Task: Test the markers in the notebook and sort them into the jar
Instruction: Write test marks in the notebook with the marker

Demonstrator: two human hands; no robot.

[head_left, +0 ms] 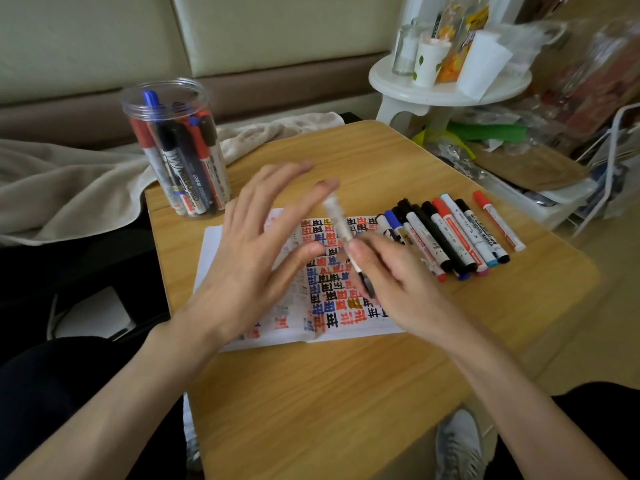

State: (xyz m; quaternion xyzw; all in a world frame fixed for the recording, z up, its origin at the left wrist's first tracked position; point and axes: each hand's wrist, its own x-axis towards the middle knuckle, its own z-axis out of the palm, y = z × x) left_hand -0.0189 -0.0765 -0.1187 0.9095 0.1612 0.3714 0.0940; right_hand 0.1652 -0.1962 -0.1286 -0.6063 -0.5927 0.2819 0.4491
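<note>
With the right hand [391, 271] pinching a blurred marker [341, 233] over the notebook [346, 292] and the left hand [256, 251] spread flat, drop it upright into the far-left jar [176, 147], I judge.

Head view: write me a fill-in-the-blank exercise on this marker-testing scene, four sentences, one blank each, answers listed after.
1. The clear jar stands at the table's far ____ corner.
2. The right hand grips one ____ over the notebook.
3. The left hand hovers with its fingers ____, holding nothing.
4. The row of loose markers lies to the ____ of the notebook.

Missing words: left; marker; spread; right
</note>
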